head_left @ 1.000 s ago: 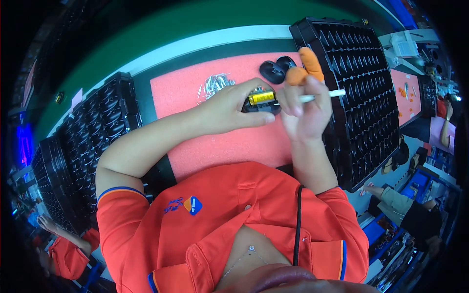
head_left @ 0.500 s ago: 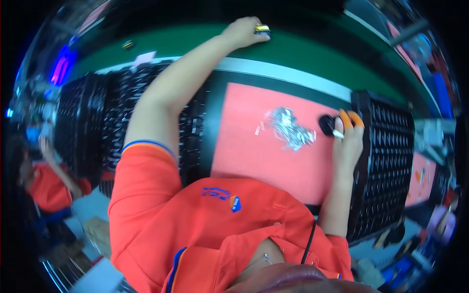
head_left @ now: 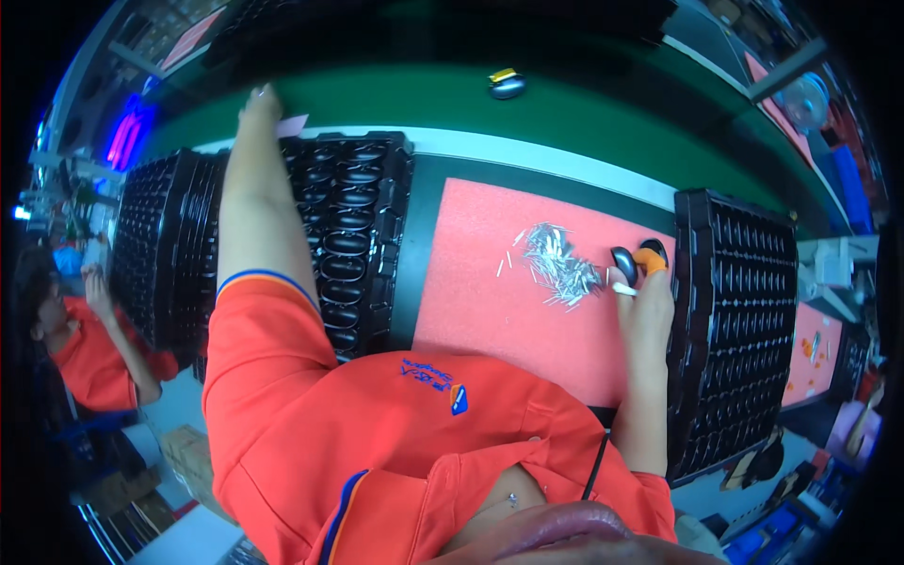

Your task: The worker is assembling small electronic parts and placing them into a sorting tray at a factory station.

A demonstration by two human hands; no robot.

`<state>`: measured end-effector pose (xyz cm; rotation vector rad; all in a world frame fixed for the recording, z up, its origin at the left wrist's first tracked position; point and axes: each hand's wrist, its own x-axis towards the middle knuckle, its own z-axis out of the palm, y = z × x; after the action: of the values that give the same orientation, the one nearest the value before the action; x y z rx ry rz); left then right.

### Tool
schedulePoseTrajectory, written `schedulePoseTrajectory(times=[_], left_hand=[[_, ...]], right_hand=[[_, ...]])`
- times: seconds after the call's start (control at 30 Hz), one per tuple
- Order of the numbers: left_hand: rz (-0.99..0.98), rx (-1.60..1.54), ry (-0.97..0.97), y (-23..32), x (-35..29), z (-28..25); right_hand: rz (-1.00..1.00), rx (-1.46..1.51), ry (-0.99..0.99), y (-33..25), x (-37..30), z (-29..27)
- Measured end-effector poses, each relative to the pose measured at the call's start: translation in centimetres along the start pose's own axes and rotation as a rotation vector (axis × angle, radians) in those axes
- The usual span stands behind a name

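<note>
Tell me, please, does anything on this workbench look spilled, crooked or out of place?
Only small things. The thin silver pins lie in a loose scattered heap on the red mat, a few strays apart. One dark oval part with a yellow piece sits alone on the green belt, outside the black trays.

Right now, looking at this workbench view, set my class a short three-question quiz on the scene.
1. True or false: the left hand reaches out over the green belt.
2. The heap of small metal pins lies on: A the red mat, B a black tray, C the belt.
3. Which hand rests beside the small dark oval parts?

Key: 1 true. 2 A. 3 the right hand, with orange-capped fingertips.
</note>
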<state>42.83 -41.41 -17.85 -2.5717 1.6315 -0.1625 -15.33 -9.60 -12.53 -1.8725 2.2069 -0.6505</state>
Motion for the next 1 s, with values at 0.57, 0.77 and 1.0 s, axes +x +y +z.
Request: schedulePoseTrajectory(times=[0.57,0.77,1.0], left_hand=[[0.671,-1.907,-0.717,24.2,-23.8,-9.9],[0.509,-1.843,-1.354,27.0,-37.7,-11.6],[0.559,-1.79,-1.373,26.8,-38.0,-10.4]], right_hand=[[0.416,1.343,0.018,1.3,-0.9,-1.7],[0.235,1.043,0.237,0.3,-0.7,-1.3],[0.129,0.97,0.253,-0.5,-1.1,0.8]])
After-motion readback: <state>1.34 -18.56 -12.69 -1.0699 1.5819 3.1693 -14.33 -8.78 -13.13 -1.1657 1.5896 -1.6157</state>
